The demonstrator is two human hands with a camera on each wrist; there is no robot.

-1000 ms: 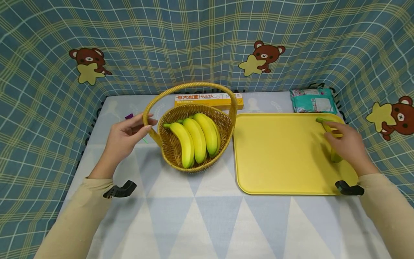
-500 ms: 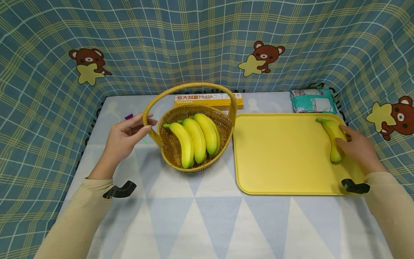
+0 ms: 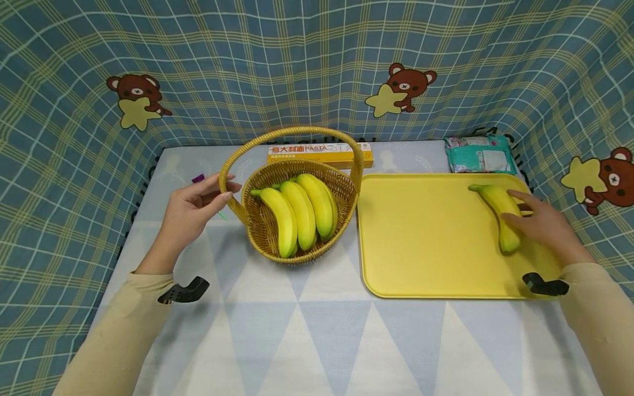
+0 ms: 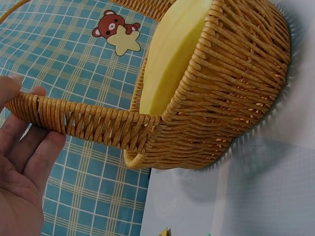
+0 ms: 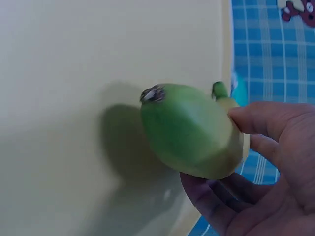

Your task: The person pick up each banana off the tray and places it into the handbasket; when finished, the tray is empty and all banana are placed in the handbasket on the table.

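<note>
My left hand pinches the left side of the arched handle of a woven wicker basket. Several yellow bananas lie side by side in that basket, stems toward the back. Over the right part of a yellow tray, my right hand grips a single banana from its right side. The right wrist view shows the thumb on top and other fingers beneath this banana, whose greenish tip faces the camera. A shadow falls on the tray beside it; whether it touches the tray I cannot tell.
Behind the basket lies a pasta box. A teal packet sits behind the tray. Past my left hand is a small purple object, partly hidden. A plaid cloth rises around the back and sides of the table.
My right hand has shifted from over the lone banana to its right side, and the banana has moved left on the tray. The left hand and basket stay put.
</note>
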